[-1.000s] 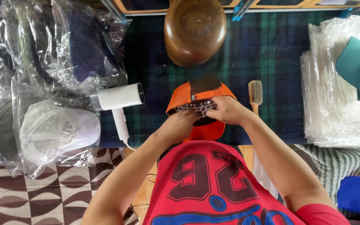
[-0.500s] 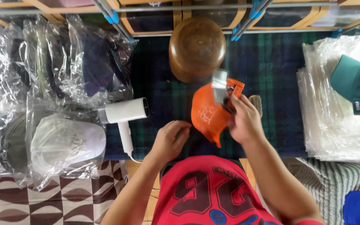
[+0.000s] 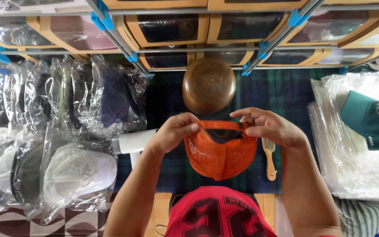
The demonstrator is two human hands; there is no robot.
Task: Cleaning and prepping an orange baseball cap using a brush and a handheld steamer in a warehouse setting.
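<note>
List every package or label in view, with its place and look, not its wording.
Bagged caps: left side, crinkled clear plastic bags.
Stack of clear bags: right side, under a green cap.
Boxes: shelf at top, tan with dark clear windows.

White hair dryer (image 3: 133, 141) half hidden behind left forearm, bagged caps (image 3: 66, 175) indistinct
</note>
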